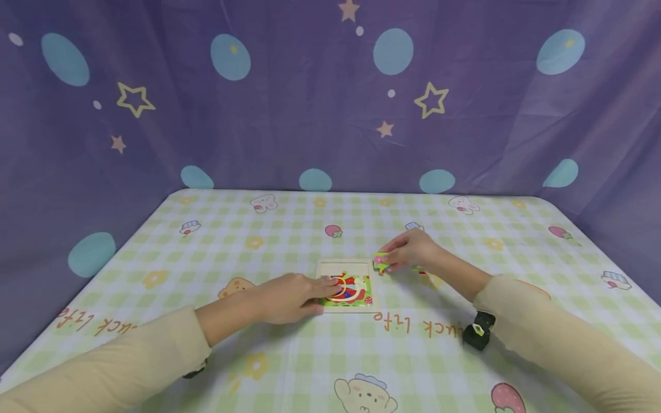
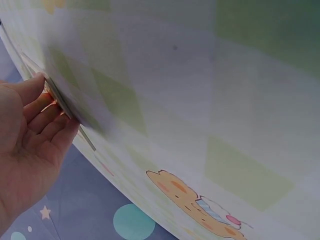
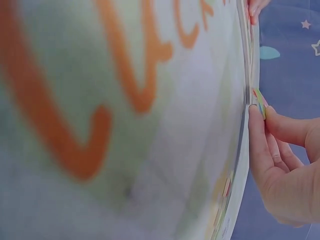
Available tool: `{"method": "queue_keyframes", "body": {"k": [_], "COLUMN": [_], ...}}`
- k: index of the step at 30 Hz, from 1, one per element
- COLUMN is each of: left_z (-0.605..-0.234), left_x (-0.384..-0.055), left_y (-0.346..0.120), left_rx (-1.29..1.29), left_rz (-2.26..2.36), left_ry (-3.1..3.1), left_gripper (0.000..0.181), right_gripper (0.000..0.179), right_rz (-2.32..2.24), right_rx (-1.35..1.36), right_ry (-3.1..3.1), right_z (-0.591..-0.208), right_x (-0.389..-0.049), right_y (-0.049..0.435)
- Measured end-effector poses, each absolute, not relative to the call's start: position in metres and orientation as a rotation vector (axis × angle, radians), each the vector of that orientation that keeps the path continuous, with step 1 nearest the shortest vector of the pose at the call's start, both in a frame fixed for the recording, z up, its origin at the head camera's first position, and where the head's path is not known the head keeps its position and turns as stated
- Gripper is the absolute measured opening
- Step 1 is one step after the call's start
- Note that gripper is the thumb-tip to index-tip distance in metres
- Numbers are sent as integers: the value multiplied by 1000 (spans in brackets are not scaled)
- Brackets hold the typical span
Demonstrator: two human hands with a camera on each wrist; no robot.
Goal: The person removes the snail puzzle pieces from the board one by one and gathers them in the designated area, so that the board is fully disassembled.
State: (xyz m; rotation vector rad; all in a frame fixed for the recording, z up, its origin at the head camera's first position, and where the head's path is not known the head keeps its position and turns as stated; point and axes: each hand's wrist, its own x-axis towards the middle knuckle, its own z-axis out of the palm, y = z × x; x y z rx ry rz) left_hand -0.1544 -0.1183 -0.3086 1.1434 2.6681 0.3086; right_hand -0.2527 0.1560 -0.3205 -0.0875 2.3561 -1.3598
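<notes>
A square wooden puzzle board (image 1: pixel 347 310) lies on the table, with brightly coloured pieces filling its near part and bare wood showing at its far end. My left hand (image 1: pixel 291 295) rests on the board's left side, fingers stretched over the coloured pieces and thumb at the near left corner. In the left wrist view, the left hand (image 2: pixel 37 120) touches the board's thin edge (image 2: pixel 62 102). Just beyond the board's right edge, my right hand (image 1: pixel 413 249) pinches a colourful puzzle piece (image 1: pixel 381 263) between thumb and fingers. The right wrist view shows this piece (image 3: pixel 260 103) nearly edge-on.
Another coloured puzzle piece (image 1: pixel 419 269) lies on the table below the right hand, partly hidden. A green-and-white checked cloth (image 1: pixel 289 229) with printed cartoons covers the table. Behind the table hangs a purple curtain (image 1: pixel 310 115) with stars and blue spots.
</notes>
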Motion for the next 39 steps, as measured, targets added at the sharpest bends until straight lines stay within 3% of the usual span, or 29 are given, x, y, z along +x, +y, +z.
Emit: {"method": "queue_keyframes", "body": {"k": [12,23,39], "left_z": [-311,-311,-310], "left_x": [-155,-156,-155], "left_y": [-118,-118,-119], "left_rx": [1144,1152,1150], "left_rz": [309,309,314], "left_ry": [2676,2677,2678], "left_gripper": [47,46,46], "right_gripper": [24,15,13], "right_rz": [-1134,-831,-801], "right_rx": [-210,-590,-679], "right_ry": [2544,2783,2801], "right_z": [-316,-315,-316], "right_x": [-253,-255,-253], "right_y": [171,178,176]}}
